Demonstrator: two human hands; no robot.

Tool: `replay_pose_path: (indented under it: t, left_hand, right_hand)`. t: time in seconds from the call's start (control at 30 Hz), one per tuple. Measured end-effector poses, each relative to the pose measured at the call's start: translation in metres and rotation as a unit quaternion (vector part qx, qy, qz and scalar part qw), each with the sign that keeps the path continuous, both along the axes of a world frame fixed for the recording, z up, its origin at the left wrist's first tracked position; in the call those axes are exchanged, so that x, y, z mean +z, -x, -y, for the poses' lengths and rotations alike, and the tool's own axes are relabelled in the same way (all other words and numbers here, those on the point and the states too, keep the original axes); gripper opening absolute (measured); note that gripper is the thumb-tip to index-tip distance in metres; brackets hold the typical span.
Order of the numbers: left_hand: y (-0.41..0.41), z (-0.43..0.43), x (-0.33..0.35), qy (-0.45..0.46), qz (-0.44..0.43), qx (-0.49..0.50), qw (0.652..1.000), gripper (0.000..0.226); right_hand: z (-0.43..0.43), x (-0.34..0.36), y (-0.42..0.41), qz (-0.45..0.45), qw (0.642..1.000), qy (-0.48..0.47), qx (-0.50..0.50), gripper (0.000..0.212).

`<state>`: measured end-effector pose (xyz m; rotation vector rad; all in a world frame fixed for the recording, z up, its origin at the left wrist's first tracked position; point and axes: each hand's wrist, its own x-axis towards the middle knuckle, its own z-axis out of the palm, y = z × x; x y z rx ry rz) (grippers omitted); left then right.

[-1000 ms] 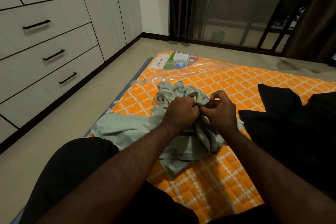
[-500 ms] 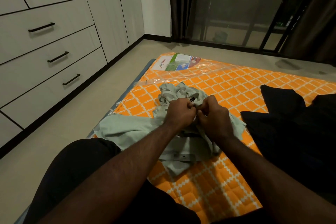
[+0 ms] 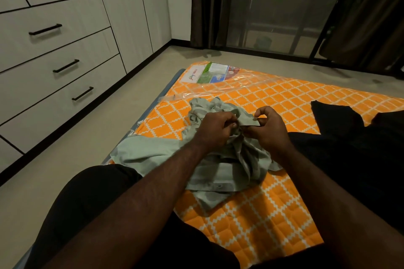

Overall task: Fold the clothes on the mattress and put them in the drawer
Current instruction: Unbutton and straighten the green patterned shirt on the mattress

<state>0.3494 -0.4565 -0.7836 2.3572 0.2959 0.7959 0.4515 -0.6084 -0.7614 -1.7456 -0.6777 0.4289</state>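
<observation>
A crumpled pale green shirt (image 3: 153,153) lies on the orange patterned mattress (image 3: 251,220) in front of me. My left hand (image 3: 213,130) grips a bunch of its fabric near the middle. My right hand (image 3: 267,130) pinches a flat edge of the same shirt just to the right, thumb and fingers curled on it. One sleeve spreads out to the left, over the mattress edge. A black garment (image 3: 354,148) lies on the mattress at the right. Three closed drawers with black handles (image 3: 65,65) stand along the left wall.
A clear plastic wrap with a printed label (image 3: 209,75) covers the mattress's far end. Bare floor runs between the mattress and the drawers. Dark curtains and a glass door stand at the back. My knee in black cloth (image 3: 87,199) is at the lower left.
My hands have drawn slightly apart. The right hand now holds a flat edge of the shirt pulled out of the bunch.
</observation>
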Motion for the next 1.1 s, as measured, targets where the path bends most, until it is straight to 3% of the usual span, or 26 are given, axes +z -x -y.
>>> replay_pose_path:
  t: [0.13,0.33,0.5,0.57,0.73,0.97,1.03,1.1]
  left_hand:
    - [-0.003,0.003,0.003,0.001,0.015,0.003,1.0,0.017]
    - [-0.006,0.019,0.004,0.022,0.075,0.067,0.995,0.016]
    - [-0.008,0.023,0.0,0.118,-0.025,0.09,0.989,0.039]
    - [-0.007,0.018,0.0,0.174,-0.053,0.072,0.981,0.038]
    - [-0.004,0.01,0.004,0.168,-0.066,0.017,0.983,0.023]
    - [-0.001,-0.005,0.006,0.197,-0.065,-0.076,0.975,0.02]
    - [0.0,-0.005,0.009,0.159,-0.067,-0.089,0.981,0.021]
    - [0.0,-0.004,0.012,0.056,-0.074,-0.081,0.992,0.017]
  right_hand:
    - [-0.005,-0.002,0.002,0.023,1.0,0.006,-0.001,0.034]
    - [-0.01,-0.016,0.009,0.024,0.996,-0.008,-0.085,0.029]
    - [-0.013,-0.023,0.014,0.052,0.996,-0.011,-0.076,0.019]
    - [-0.013,-0.023,0.016,0.05,0.996,-0.006,-0.075,0.02]
    - [-0.01,-0.018,0.015,-0.047,0.998,-0.043,-0.026,0.031]
    - [-0.007,-0.006,0.011,-0.22,0.97,-0.096,0.043,0.03]
    - [-0.007,-0.004,0.009,-0.241,0.964,-0.097,0.051,0.027]
    - [-0.005,-0.003,0.009,-0.211,0.974,-0.075,0.047,0.022]
